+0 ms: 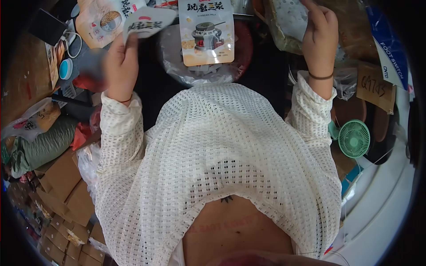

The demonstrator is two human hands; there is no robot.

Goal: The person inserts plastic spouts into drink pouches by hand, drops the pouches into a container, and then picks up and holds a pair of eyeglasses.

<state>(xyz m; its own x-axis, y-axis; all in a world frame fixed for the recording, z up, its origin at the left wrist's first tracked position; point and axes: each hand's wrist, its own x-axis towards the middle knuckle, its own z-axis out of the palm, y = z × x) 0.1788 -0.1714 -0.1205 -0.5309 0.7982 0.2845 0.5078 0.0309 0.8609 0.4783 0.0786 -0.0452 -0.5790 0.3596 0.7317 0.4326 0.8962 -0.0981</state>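
Note:
At the upper left, my left hand [122,66] is closed on a printed soybean milk pouch [148,22], which is slightly blurred. My right hand [320,37] is at the upper right, its fingers at the edge of a clear plastic bag [289,17] with pale contents; whether they grip it cannot be made out. Between the hands, another soybean milk pouch [207,33] shows its printed front above a red basin [243,48] lined with clear plastic. Grey pieces lie in the basin below this pouch.
A further printed pouch [104,22] lies at the upper left, near a black box [46,27] and a blue-lidded round container [66,69]. On the right are a green fan [354,138], a marked cardboard piece [376,88] and a blue-white box [387,48]. Brown cartons [64,181] stand lower left.

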